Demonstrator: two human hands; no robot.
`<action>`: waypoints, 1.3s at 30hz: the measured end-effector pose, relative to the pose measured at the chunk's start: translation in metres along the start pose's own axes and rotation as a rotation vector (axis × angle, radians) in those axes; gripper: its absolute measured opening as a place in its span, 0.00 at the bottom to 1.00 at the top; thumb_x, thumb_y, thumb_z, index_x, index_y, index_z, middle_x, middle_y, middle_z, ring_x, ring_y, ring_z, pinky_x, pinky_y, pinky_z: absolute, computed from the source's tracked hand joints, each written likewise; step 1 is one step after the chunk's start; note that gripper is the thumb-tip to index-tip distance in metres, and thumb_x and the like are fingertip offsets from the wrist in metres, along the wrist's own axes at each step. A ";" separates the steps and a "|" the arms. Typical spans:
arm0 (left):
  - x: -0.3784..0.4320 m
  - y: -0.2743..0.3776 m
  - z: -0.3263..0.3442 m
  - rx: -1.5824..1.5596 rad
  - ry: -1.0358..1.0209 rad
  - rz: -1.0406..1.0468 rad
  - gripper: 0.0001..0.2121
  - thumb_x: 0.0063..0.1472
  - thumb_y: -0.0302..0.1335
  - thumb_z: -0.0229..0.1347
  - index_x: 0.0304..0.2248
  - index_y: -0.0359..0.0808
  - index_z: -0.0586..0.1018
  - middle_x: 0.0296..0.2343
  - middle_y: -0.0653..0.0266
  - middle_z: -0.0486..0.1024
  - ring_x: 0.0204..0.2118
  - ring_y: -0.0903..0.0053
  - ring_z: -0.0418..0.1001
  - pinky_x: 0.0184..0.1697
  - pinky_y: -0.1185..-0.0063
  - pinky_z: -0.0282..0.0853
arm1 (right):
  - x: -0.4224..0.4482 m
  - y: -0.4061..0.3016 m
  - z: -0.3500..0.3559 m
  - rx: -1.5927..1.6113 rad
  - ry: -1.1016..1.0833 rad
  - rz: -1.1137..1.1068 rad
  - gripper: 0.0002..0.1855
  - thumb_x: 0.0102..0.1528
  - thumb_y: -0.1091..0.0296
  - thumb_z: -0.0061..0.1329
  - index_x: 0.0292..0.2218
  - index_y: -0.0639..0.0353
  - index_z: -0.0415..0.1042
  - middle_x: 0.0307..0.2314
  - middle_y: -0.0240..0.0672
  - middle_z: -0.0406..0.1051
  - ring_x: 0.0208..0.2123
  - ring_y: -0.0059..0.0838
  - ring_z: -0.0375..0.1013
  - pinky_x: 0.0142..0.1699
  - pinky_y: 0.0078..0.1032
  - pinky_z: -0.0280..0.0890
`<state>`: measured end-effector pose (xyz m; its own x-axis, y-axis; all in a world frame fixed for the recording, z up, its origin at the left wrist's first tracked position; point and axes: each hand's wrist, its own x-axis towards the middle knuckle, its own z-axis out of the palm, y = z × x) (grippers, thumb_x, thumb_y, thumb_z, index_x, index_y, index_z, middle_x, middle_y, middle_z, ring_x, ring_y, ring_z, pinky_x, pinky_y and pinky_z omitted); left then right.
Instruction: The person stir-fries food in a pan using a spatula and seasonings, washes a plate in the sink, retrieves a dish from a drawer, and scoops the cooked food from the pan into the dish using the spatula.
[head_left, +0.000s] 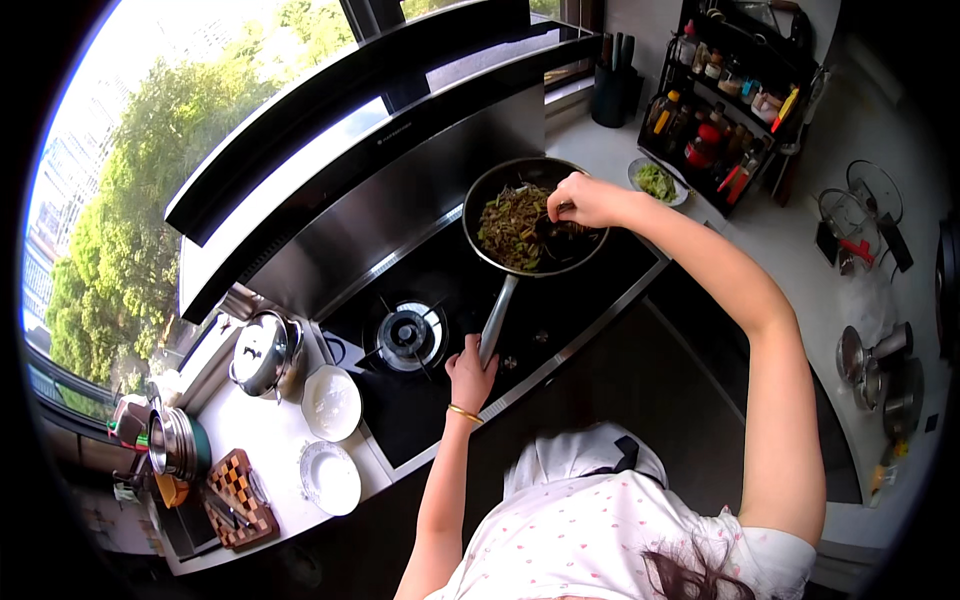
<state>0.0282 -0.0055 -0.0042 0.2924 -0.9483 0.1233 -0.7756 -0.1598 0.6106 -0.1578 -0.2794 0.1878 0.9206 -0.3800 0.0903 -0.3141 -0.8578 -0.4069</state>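
Note:
My left hand (471, 370) is closed around the metal handle of a frying pan (491, 319), which sits over the far right part of the black gas hob (457, 292). Shredded food with green pieces (517, 225) fills the pan, mostly on its left side. Above the pan's right side is my right hand (581, 201), its fingers closed on a dark utensil that reaches towards the food; its full shape is hidden. A gold bangle circles my left wrist.
A plate of chopped greens (656, 182) stands right of the pan, near the spice rack (712, 112). Left of the bare burner (406, 335) are two white dishes (331, 403), a lidded steel pot (262, 356) and a checkered cutting board (240, 502). The range hood (360, 150) hangs behind the hob.

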 end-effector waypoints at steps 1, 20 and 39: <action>0.003 -0.005 0.002 -0.045 0.008 -0.007 0.20 0.53 0.29 0.56 0.43 0.38 0.63 0.29 0.58 0.75 0.33 0.61 0.74 0.47 0.65 0.56 | 0.000 0.005 -0.014 0.051 0.095 0.105 0.05 0.46 0.76 0.48 0.27 0.62 0.75 0.23 0.41 0.73 0.28 0.33 0.74 0.35 0.27 0.67; 0.006 0.005 -0.001 -0.179 0.015 -0.062 0.19 0.50 0.24 0.55 0.42 0.38 0.65 0.24 0.58 0.74 0.33 0.61 0.73 0.47 0.67 0.57 | 0.012 0.092 0.050 1.062 0.720 0.467 0.08 0.53 0.77 0.44 0.32 0.68 0.75 0.27 0.37 0.72 0.29 0.26 0.73 0.38 0.21 0.74; 0.004 -0.002 0.002 -0.179 0.024 -0.014 0.23 0.46 0.23 0.54 0.43 0.37 0.62 0.25 0.54 0.73 0.34 0.55 0.72 0.46 0.66 0.58 | 0.106 -0.026 0.011 0.701 0.381 0.401 0.07 0.44 0.75 0.49 0.24 0.71 0.73 0.22 0.42 0.73 0.23 0.34 0.76 0.26 0.22 0.73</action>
<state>0.0296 -0.0094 -0.0067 0.3178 -0.9391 0.1310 -0.6601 -0.1199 0.7415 -0.0495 -0.2934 0.1984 0.5930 -0.8024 0.0665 -0.2671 -0.2740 -0.9239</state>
